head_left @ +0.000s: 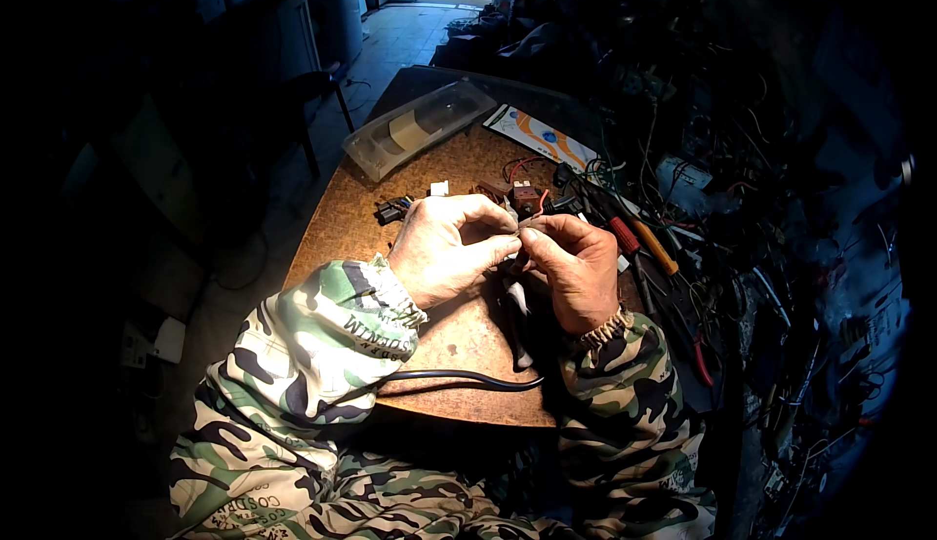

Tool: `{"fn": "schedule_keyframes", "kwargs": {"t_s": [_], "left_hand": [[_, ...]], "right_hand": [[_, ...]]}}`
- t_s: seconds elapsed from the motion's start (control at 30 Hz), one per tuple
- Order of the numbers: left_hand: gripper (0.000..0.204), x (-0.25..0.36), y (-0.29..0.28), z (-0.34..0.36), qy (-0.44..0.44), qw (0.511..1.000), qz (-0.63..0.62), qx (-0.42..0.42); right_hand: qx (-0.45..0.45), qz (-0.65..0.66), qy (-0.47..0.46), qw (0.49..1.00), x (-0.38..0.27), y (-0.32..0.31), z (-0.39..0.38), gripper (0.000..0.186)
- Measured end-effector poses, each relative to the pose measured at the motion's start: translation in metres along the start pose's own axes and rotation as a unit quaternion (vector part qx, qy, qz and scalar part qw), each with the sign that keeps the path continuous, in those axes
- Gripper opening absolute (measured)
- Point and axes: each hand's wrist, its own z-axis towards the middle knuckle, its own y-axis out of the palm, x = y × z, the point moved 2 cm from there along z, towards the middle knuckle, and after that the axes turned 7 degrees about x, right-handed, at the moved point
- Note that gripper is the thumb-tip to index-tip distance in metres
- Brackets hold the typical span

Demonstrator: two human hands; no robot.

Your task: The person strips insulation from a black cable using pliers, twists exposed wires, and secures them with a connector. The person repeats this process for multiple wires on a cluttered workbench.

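Observation:
My left hand (449, 247) and my right hand (576, 267) meet over the middle of the wooden table, thumbs and forefingers pinched together. What lies between the fingertips is small and mostly hidden by them. A short red wire (543, 202) rises just behind the right fingertips; whether it is held cannot be told. Just beyond the hands sits a brown plastic connector (525, 195). Black connectors (393, 210) and a white connector (439, 189) lie past my left hand. Below the fingertips, a tool with pale and dark handles (518, 316) rests on the wood.
A clear plastic box (420, 130) and a white-and-orange package (542, 137) occupy the table's far part. Screwdrivers with red (625, 236) and yellow (654, 247) handles lie right, beside heaped wires. A black cable (459, 376) crosses near the table's front edge (468, 415).

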Motion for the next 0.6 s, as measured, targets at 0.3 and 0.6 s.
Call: {"fn": "schedule_keyframes", "kwargs": {"t_s": [0.3, 0.6], "left_hand": [[0.013, -0.002, 0.002, 0.0, -0.007, 1.0, -0.015, -0.023], [0.015, 0.006, -0.001, -0.003, 0.01, 0.999, 0.044, -0.026]], "right_hand": [[-0.006, -0.046, -0.012, 0.999, 0.003, -0.002, 0.0, 0.014], [-0.042, -0.077, 0.013, 0.996, -0.004, -0.002, 0.0, 0.012]]}}
